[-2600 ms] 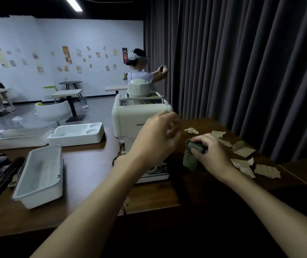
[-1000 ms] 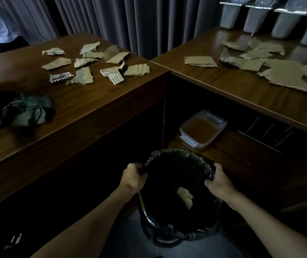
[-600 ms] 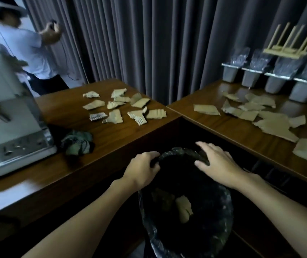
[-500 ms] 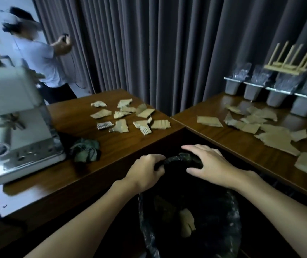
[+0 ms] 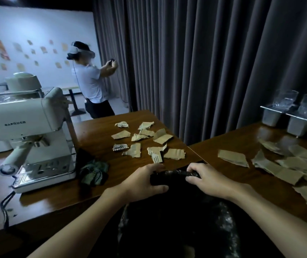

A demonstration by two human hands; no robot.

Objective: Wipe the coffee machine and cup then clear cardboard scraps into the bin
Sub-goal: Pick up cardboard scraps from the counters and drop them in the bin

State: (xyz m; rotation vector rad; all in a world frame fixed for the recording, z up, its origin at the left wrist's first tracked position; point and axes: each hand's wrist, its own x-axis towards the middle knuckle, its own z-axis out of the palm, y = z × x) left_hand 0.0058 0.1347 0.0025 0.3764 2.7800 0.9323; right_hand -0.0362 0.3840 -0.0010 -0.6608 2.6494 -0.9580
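Bin (image 5: 177, 226) with black liner, low in front, at the inner corner where two wooden tables meet, its far rim close to the table edges. On that far rim, left hand (image 5: 143, 184) and right hand (image 5: 209, 181), fingers (image 5: 153, 167) of each curled and clamped round rim and liner. Cardboard scraps (image 5: 143, 142) in a loose group on left table (image 5: 100, 192), just beyond the hands; more scraps (image 5: 279, 164) spread over right table (image 5: 232, 138). Crumpled green cloth (image 5: 94, 173) on left table, just beside the base of white coffee machine (image 5: 29, 131), near left hand but apart from it. Behind the tables, grey curtain (image 5: 205, 62). Farther back on the left, person with headset (image 5: 91, 84), standing. Grey containers (image 5: 272, 118) in a row at the back of right table.
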